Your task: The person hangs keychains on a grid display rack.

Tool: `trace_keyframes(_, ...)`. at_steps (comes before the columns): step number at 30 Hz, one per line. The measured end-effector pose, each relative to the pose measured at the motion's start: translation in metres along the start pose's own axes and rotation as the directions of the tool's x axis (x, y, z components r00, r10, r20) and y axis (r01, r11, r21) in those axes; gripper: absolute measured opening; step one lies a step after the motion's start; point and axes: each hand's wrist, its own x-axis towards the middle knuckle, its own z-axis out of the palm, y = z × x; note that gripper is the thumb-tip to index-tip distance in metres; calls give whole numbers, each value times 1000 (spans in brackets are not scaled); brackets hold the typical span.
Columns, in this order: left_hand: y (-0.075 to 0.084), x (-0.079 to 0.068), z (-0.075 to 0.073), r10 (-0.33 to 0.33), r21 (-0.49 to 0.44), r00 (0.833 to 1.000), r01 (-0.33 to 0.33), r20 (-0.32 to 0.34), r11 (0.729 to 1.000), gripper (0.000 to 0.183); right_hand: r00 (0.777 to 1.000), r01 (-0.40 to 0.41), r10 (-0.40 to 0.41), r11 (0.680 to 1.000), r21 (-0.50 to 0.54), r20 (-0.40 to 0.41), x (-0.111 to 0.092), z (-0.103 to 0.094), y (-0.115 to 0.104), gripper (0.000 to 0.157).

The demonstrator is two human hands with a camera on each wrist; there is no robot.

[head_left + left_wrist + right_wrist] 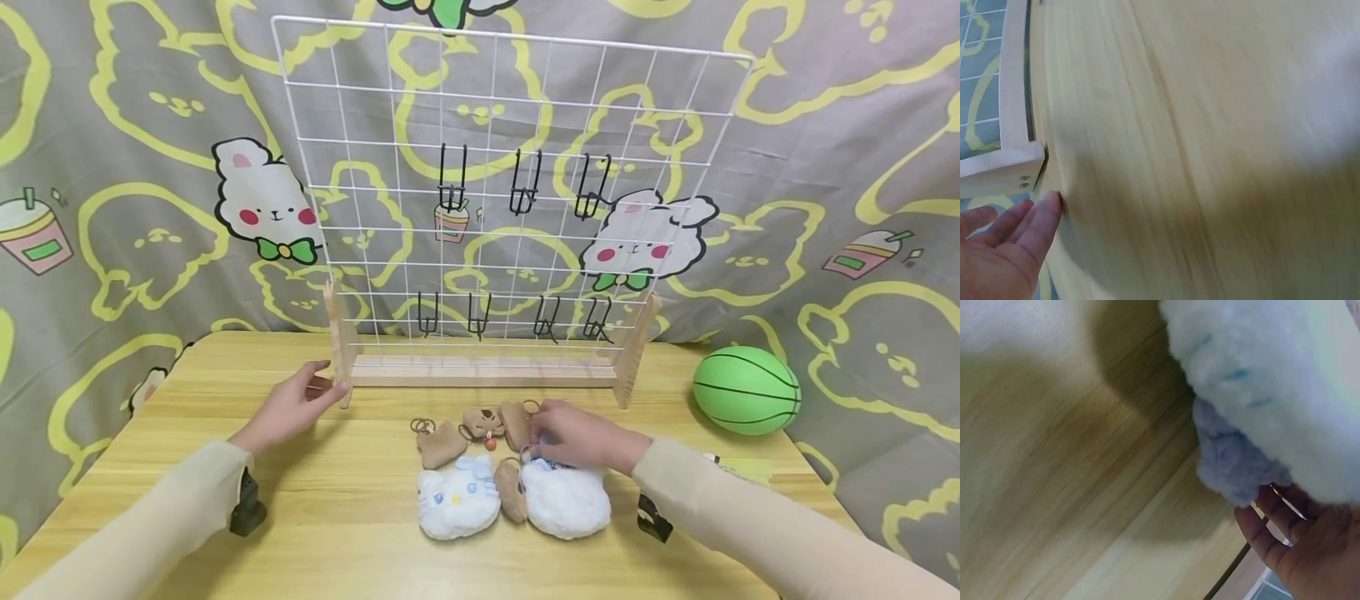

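Observation:
My right hand (573, 437) is at the top edge of a white plush cat pendant (566, 500), lying face down. In the right wrist view its fingertips touch the lilac-blue bow (1235, 459); the thumb is hidden. Left of this pendant lies a matching white plush cat pendant (457, 504) face up. Brown plush pendants (441, 444) with rings lie around them, one a bear face (483, 423) with a red bead. My left hand (292, 407) is beside the left wooden foot (341, 350) of the white wire grid rack (495, 108), fingers loosely extended, holding nothing.
Black hooks (452, 179) hang on the grid in two rows. A green ball (746, 390) sits at the table's right side. Behind the wooden table (337, 517) hangs a patterned grey curtain (165, 108).

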Motion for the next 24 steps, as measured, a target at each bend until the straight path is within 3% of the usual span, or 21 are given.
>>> trace_keyframes(6,2,5,8,37,-75,999,-36,7,997,74,999,34,-34,999,25,-13,2,2,3,7)
trace_keyframes(15,2,6,13,77,-94,997,-79,-19,992,66,1000,2,6,970,243,-29,-8,-1,14,9)
trace_keyframes(20,2,6,15,86,-101,996,-89,-29,991,62,997,-9,38,924,382,-68,-13,-1,18,11)
trace_keyframes(24,1,7,17,90,-102,995,-94,-38,990,58,995,-9,60,861,509,-85,-14,1,20,13)
